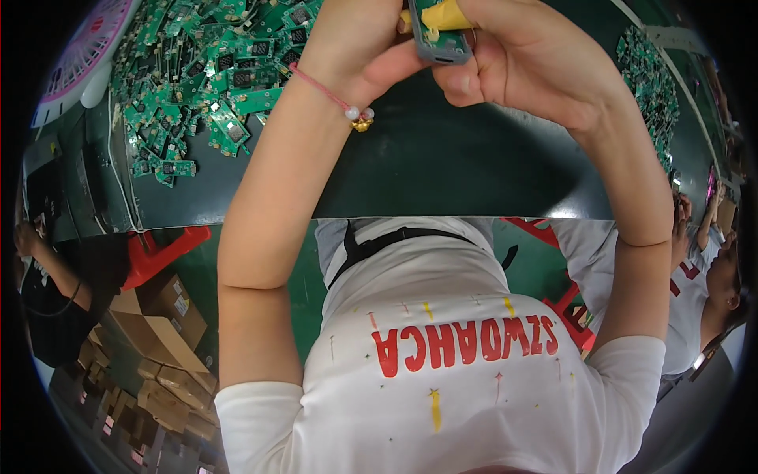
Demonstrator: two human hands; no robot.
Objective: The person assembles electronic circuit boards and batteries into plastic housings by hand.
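Left hand (359,47) and right hand (513,67) clamped together on a small grey gadget (442,39), raised close for inspection; circuit boards (213,71) heaped alongside on the table (442,166).

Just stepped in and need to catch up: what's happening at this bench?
A person holds a small grey device with a yellow piece on it in both hands, the left hand and right hand closed around it above a dark green table. A heap of green circuit boards lies to the left.
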